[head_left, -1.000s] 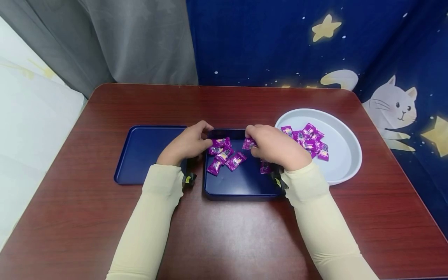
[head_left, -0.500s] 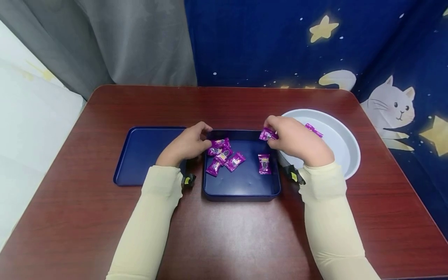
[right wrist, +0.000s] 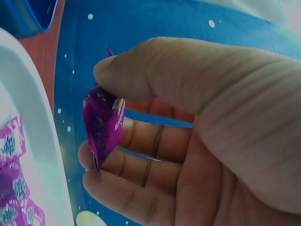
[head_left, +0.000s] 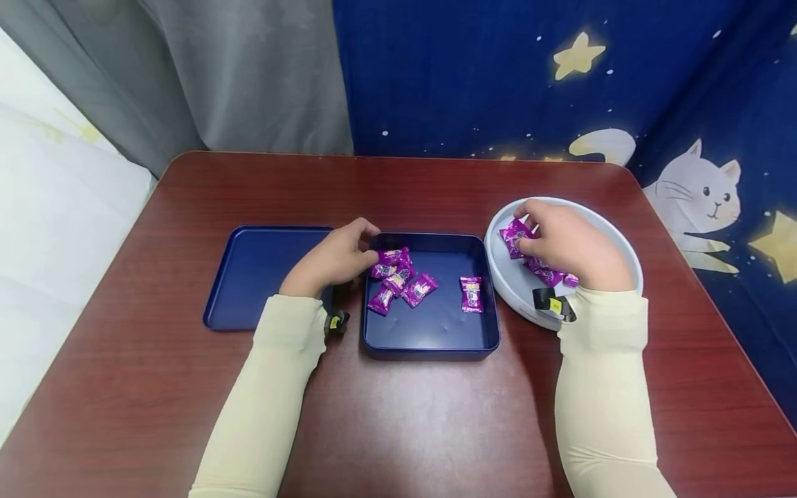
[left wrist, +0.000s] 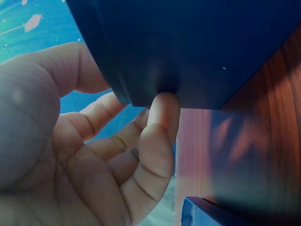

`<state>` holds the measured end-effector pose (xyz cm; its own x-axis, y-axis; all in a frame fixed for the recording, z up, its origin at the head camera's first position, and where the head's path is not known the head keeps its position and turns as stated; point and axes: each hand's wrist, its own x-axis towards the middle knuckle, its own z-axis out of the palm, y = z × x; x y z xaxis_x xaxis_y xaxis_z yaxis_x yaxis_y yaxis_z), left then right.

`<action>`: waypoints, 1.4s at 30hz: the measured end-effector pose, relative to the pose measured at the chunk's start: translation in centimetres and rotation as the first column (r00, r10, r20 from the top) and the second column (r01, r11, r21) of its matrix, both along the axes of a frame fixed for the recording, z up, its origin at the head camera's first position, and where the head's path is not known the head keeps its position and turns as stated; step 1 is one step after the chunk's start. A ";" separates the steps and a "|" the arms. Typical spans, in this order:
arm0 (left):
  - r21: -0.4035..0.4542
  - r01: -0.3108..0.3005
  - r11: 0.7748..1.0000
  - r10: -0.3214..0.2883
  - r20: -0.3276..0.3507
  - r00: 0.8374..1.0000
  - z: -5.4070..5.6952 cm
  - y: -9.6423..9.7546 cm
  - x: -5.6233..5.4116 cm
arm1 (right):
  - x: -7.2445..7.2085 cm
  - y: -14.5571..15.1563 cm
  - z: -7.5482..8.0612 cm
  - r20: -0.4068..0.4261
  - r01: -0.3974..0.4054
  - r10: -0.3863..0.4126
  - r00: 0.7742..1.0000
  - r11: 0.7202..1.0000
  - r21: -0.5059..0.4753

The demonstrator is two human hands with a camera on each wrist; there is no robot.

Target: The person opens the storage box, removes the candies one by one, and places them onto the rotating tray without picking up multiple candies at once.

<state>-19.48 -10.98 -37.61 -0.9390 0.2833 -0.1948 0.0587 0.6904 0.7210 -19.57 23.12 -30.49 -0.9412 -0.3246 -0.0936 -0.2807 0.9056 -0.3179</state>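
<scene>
My left hand holds the dark blue rectangular box at its back left corner. In the left wrist view, the thumb lies at the rim and a curled fingertip presses the box's outer wall. My right hand is over the left part of the white round tray. Between its thumb and fingers it pinches a purple wrapped candy. Several more candies lie along the box's left side, and a single candy lies at its right.
Left of the box lies a shallow dark blue lid, partly covered by my left hand. More wrapped candies sit in the tray, partly hidden under my right hand. A curtain hangs behind the wooden table.
My right hand has moved right, from above the box to over the white tray, carrying the pinched candy along. The left hand stays at the box corner.
</scene>
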 end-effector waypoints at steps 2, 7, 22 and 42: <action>0.006 -0.001 1.000 0.001 0.006 1.000 0.1 0.1 0.0 | -0.1 0.5 0.0 -0.006 0.015 -0.015 1.000 1.000 0.008; 0.017 -0.005 1.000 0.005 0.014 1.000 0.1 0.1 -0.1 | -0.3 1.6 -0.2 0.019 0.080 -0.081 0.997 0.996 0.027; 0.019 -0.007 1.000 0.007 0.025 1.000 -0.3 -0.2 -0.7 | -1.1 3.3 -1.4 0.098 0.156 -0.155 0.983 0.988 -0.005; 0.003 -0.002 1.000 0.002 -0.002 1.000 -0.3 -0.1 -1.0 | -1.5 4.8 -2.3 0.156 0.208 -0.203 0.967 0.978 -0.018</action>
<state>-20.45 -11.06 -37.86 -0.9399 0.2825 -0.1920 0.0591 0.6881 0.7232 -21.10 27.96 -32.75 -0.9636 -0.1310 -0.2330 -0.0357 0.9269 -0.3737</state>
